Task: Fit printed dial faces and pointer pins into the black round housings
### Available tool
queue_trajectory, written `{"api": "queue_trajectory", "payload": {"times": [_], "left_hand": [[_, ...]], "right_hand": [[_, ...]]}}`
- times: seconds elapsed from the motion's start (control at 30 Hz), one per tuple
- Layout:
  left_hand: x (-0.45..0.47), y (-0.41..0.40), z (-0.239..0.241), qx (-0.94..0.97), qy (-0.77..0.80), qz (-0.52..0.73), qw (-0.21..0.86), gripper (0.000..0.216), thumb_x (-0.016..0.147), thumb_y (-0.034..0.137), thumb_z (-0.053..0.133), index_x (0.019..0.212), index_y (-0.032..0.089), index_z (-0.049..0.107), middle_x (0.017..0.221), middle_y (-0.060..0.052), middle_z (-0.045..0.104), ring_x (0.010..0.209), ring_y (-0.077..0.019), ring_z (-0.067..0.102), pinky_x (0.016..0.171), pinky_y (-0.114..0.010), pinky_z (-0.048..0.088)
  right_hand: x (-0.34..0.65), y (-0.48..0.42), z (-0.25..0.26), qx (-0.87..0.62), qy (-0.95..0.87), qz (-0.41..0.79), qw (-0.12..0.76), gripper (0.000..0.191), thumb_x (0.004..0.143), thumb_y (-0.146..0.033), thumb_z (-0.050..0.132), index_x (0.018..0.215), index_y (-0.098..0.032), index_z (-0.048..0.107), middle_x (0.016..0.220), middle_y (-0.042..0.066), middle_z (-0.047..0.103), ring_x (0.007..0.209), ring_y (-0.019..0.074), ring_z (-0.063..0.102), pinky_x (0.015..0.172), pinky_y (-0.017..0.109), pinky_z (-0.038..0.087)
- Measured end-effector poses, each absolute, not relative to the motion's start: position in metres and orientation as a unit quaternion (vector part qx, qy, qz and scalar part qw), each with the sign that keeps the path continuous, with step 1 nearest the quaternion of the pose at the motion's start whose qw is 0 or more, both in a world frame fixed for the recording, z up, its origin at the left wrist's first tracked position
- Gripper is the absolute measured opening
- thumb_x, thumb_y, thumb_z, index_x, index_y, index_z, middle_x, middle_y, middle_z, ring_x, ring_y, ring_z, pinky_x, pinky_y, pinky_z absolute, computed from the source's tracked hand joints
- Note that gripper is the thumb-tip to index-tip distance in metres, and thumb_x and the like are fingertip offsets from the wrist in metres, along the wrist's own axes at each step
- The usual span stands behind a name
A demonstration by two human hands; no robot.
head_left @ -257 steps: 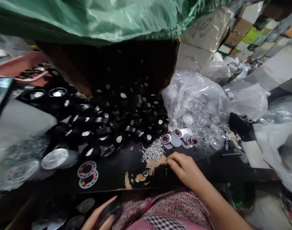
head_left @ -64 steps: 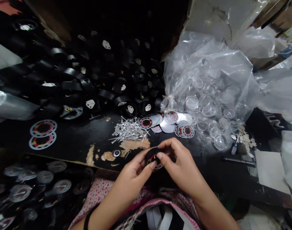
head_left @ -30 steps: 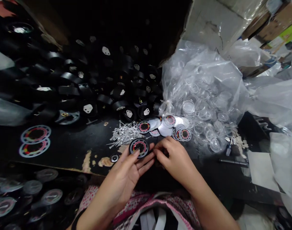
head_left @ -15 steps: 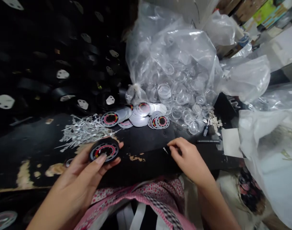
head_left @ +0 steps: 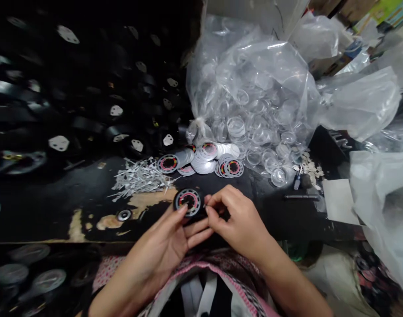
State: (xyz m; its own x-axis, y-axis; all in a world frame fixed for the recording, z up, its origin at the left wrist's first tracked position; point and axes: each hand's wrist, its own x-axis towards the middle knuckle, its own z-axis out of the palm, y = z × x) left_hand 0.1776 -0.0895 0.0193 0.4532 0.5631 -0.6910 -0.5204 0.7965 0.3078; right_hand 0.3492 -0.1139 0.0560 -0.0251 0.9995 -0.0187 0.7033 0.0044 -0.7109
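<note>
Black round gauge [head_left: 190, 199], face grey-ringed, red-marked, dark at centre.

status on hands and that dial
Left hand holds round dial, face showing. Right hand pinched close beside it. White pieces heaped beyond, leftward.

Black surface [head_left: 293, 220], worn to tan patches [head_left: 76, 226] left of the left hand [head_left: 170, 246], where a small round part [head_left: 124, 215] lies; heap of white pointers [head_left: 140, 178] farther ahead, dark housings [head_left: 89, 127] massed past it. Just beyond both hands, overlapping printed dials [head_left: 201, 163]. Ahead of the right hand [head_left: 234, 215], clear bag [head_left: 254, 88] with clear caps [head_left: 236, 127]; to its right, screwdriver [head_left: 297, 180], dark rod [head_left: 301, 197], pale card [head_left: 340, 200].
</note>
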Motion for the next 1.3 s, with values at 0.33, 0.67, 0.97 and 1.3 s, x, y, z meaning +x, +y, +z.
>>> {"api": "queue_trajectory", "payload": {"times": [0.33,0.67,0.97,1.3], "left_hand": [[0.180,-0.094,0.018,0.139,0.446,0.429,0.773,0.025,0.084,0.035,0.075,0.106,0.025,0.071,0.109,-0.007,0.080,0.115,-0.0298,0.070,0.101,-0.044,0.055],[0.183,-0.085,0.010,0.236,0.468,0.385,0.760,0.038,0.082,0.036,0.077,0.119,0.030,0.069,0.120,-0.002,0.074,0.119,-0.0260,0.065,0.097,-0.031,0.055],[0.185,-0.087,0.011,0.319,0.470,0.392,0.724,0.029,0.082,0.035,0.077,0.110,0.029,0.072,0.116,-0.001,0.073,0.115,-0.0236,0.066,0.101,-0.032,0.052],[0.184,-0.091,0.018,0.381,0.501,0.419,0.654,0.024,0.078,0.031,0.079,0.102,0.030,0.074,0.111,-0.001,0.075,0.110,-0.0237,0.069,0.092,-0.028,0.056]], "right_hand": [[0.336,-0.110,0.053,-0.670,-0.661,0.240,0.237,0.006,0.089,-0.020,0.063,0.083,-0.020,0.060,0.085,0.001,0.064,0.081,0.0173,0.058,0.076,0.033,0.039],[0.333,-0.111,0.065,-0.631,-0.645,0.309,0.300,0.011,0.098,-0.020,0.056,0.090,-0.021,0.064,0.090,0.001,0.065,0.087,0.0160,0.059,0.080,0.032,0.040],[0.331,-0.108,0.065,-0.660,-0.648,0.280,0.255,0.014,0.098,-0.020,0.054,0.086,-0.021,0.062,0.086,0.001,0.065,0.082,0.0166,0.058,0.076,0.032,0.038],[0.328,-0.114,0.063,-0.653,-0.630,0.315,0.277,0.020,0.098,-0.018,0.054,0.079,-0.021,0.057,0.080,-0.001,0.064,0.078,0.0150,0.058,0.075,0.029,0.039]]}}
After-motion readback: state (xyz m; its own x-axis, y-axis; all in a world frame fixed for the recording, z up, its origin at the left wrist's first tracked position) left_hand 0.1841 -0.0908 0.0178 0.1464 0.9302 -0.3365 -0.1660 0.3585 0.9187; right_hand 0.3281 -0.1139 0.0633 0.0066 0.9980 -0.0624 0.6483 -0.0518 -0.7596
